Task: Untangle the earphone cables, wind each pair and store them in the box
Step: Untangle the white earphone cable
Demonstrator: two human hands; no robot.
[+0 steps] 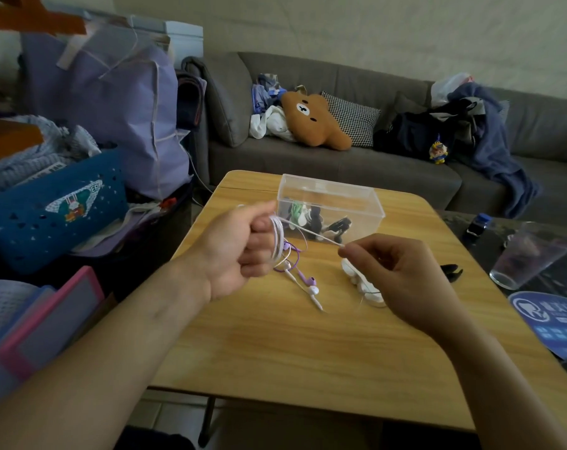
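My left hand (243, 251) is curled above the wooden table (308, 345), with loops of white earphone cable (278, 238) wound round its fingers. From those loops a taut strand runs right to my right hand (402, 280), which pinches the cable's end between thumb and fingertip. White and purple earbuds (309, 285) hang and lie below my left hand on the table. A white wound bundle (357, 277) lies partly hidden under my right hand. The clear plastic box (332, 203) stands behind both hands and holds green, white and black earphones.
A black clip-like object (452, 271) lies at the table's right edge. An empty glass (529, 254) and a small bottle (477, 227) stand on a dark side table to the right. A blue basket (55, 209) and bags crowd the left. A grey sofa (340, 164) runs behind.
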